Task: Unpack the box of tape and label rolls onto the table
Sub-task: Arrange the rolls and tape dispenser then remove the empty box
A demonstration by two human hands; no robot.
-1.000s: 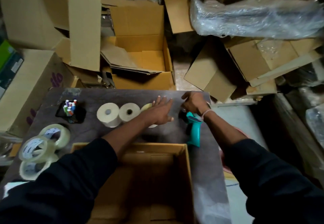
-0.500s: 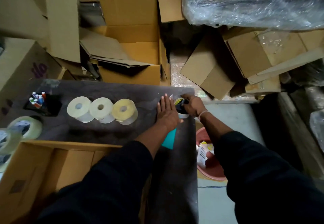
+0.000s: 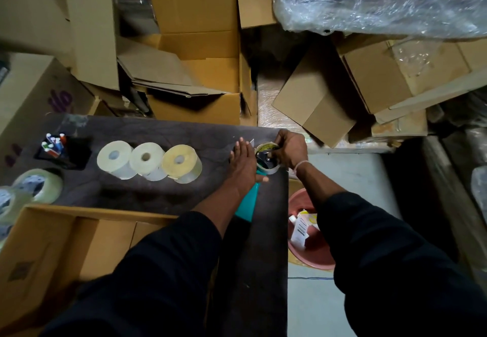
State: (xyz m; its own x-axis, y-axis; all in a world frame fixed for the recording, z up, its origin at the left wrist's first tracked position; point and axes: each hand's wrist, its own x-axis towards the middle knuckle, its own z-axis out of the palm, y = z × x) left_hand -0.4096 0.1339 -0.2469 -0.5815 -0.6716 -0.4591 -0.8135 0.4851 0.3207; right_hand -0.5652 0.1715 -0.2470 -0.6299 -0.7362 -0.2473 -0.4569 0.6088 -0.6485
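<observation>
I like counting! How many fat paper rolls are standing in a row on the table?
3. The left label roll, the middle label roll and the yellowish right label roll stand touching in a line on the dark table. More may be hidden in the box.

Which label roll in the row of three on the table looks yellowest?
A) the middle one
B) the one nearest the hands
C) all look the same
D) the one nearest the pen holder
B: the label roll nearest the hands has a clearly yellow face, while the two other label rolls look off-white.
</observation>
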